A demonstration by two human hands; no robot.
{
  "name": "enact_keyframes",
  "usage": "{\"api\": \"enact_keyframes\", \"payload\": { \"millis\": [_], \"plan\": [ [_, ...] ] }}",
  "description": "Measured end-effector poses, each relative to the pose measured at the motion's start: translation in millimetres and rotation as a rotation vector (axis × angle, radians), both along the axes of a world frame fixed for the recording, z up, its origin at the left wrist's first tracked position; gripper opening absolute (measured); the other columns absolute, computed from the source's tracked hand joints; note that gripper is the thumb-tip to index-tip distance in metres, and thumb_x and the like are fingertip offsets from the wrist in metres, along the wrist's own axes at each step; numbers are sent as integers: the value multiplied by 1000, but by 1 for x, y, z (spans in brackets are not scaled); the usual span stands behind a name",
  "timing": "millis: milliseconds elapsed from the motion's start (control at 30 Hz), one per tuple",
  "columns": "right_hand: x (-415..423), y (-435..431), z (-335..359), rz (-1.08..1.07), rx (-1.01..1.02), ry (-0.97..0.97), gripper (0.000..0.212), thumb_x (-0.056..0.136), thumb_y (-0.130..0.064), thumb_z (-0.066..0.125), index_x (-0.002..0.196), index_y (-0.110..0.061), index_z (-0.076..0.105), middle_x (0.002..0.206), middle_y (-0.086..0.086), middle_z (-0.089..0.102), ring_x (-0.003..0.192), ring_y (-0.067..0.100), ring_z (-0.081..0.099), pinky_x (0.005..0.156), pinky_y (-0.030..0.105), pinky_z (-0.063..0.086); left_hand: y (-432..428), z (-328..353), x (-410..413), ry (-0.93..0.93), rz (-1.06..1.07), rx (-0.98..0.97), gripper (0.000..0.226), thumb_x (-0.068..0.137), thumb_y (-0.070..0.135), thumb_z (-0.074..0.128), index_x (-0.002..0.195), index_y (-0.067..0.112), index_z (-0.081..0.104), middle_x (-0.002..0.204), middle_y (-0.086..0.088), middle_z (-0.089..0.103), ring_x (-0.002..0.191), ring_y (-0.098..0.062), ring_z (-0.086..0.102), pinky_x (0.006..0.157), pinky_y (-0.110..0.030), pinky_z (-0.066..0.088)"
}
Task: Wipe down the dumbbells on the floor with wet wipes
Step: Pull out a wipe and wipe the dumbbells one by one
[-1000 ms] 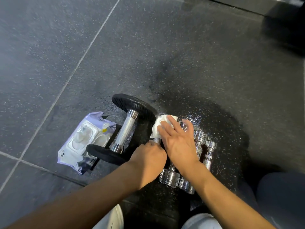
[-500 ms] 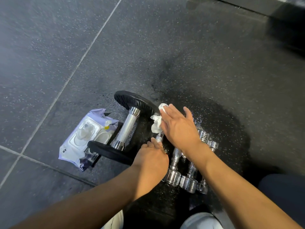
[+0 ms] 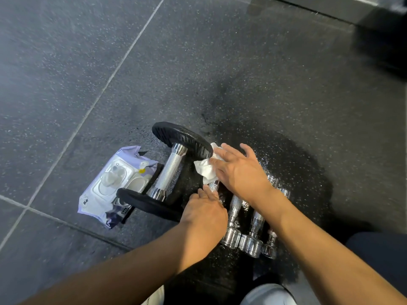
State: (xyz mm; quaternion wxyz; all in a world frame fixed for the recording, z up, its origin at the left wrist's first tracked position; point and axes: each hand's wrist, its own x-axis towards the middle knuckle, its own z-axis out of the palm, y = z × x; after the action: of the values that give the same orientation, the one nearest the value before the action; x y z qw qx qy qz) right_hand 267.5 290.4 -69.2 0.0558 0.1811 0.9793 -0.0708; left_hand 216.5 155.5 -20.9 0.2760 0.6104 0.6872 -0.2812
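Since a second ago the right hand (image 3: pixel 240 172) has slid the crumpled white wet wipe (image 3: pixel 206 170) farther from the person, up along the chrome bars, and its fingers have spread flatter. The left hand (image 3: pixel 203 216) has barely shifted.

Farthest left on the dark speckled rubber floor (image 3: pixel 286 84) lies a soft purple-and-white pack of wet wipes (image 3: pixel 97 203) with its white plastic flip lid open. Touching its right edge is a large dumbbell with black round plates and a knurled steel handle (image 3: pixel 170 170), lying on the floor at a slant. Its near plate overlaps the pack's corner.

Next comes the left hand, back upward, fingers bent down over the handle of the leftmost small dumbbell. Its grip is hidden beneath the knuckles, so I cannot tell whether it closes round the bar or only rests on it.

Just beyond its fingertips, the wipe is bunched against the rim of the black dumbbell's far plate and over the far end of a chrome bar. The right hand presses it there with straight, spread fingers, its grip apart and nothing pinched.

Under and right of that wrist, small shiny chrome dumbbells (image 3: pixel 251 230) lie side by side, touching, on a wet, darker patch of floor.
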Motion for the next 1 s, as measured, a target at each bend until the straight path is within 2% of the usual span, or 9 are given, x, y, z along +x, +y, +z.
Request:
{"api": "enact_keyframes", "payload": {
  "millis": [67, 133, 233, 367, 500, 667, 833, 900, 1000],
  "plan": [
    [16, -2, -5, -94, 4, 181, 25, 94, -27, 70, 118, -25, 74, 130, 2, 69, 121, 23, 66, 112, 51, 40, -1, 0, -1, -3, -16, -1, 56, 107, 8, 22, 155, -14, 3, 159, -44, 5, 150, -51, 19, 120, -54, 28],
    [33, -4, -6, -201, 15, 244, 16, 95, -21, 67, 110, -21, 74, 107, -1, 72, 105, 22, 69, 116, 46, 34, -3, 0, -5, -5, -38, 10, 57, 106, 6, 27, 155, -14, 4, 158, -45, 6, 149, -51, 23, 119, -54, 29],
    [42, -7, -1, -263, 117, 181, 11, 96, -20, 64, 96, -21, 74, 94, -5, 72, 117, 24, 63, 118, 56, 23, -7, -1, -13, -12, -71, 38, 58, 106, 6, 32, 156, -12, 7, 159, -43, 11, 148, -48, 27, 116, -53, 31],
    [34, -18, 10, -216, 126, 56, 15, 89, -28, 63, 84, -23, 77, 85, -7, 71, 124, 30, 56, 113, 66, 23, -10, -3, -21, -25, -80, 48, 62, 105, 13, 37, 156, -10, 10, 159, -41, 14, 147, -46, 30, 113, -51, 34],
    [34, -29, 15, -164, 89, -45, 18, 87, -34, 65, 85, -24, 80, 86, -8, 72, 125, 29, 55, 114, 67, 21, -10, -2, -21, -27, -61, 39, 60, 106, 17, 35, 156, -10, 13, 160, -40, 15, 148, -45, 29, 114, -50, 33],
    [52, -52, 25, -67, -43, 91, 28, 96, -34, 50, 88, -25, 75, 91, -11, 72, 125, 21, 54, 112, 53, 30, -11, -4, -24, -56, -13, 87, 46, 104, 20, 37, 145, 0, 41, 149, -25, 44, 135, -34, 46, 107, -45, 39],
    [83, -12, 40, -432, -80, 370, 11, 100, -17, 61, 99, -12, 71, 96, -1, 64, 93, 14, 51, 91, 38, 48, -7, -7, -38, -176, 142, 165, 42, 102, 18, 42, 143, 11, 47, 141, -12, 55, 127, -26, 53, 106, -42, 41],
    [87, 12, 46, -551, -120, 393, 16, 100, -11, 59, 113, -7, 68, 106, 6, 63, 86, 14, 51, 79, 34, 51, -4, -3, -43, -245, 231, 245, 31, 102, 17, 43, 128, 14, 58, 122, -6, 64, 108, -20, 60, 95, -36, 48],
    [80, 26, 39, -461, -198, 280, 35, 99, -5, 57, 134, -12, 62, 119, 8, 62, 83, 22, 61, 74, 34, 54, 3, 2, -45, -279, 314, 392, 23, 103, 18, 45, 118, 17, 62, 101, 0, 64, 86, -15, 59, 72, -29, 48]
  ]
}}
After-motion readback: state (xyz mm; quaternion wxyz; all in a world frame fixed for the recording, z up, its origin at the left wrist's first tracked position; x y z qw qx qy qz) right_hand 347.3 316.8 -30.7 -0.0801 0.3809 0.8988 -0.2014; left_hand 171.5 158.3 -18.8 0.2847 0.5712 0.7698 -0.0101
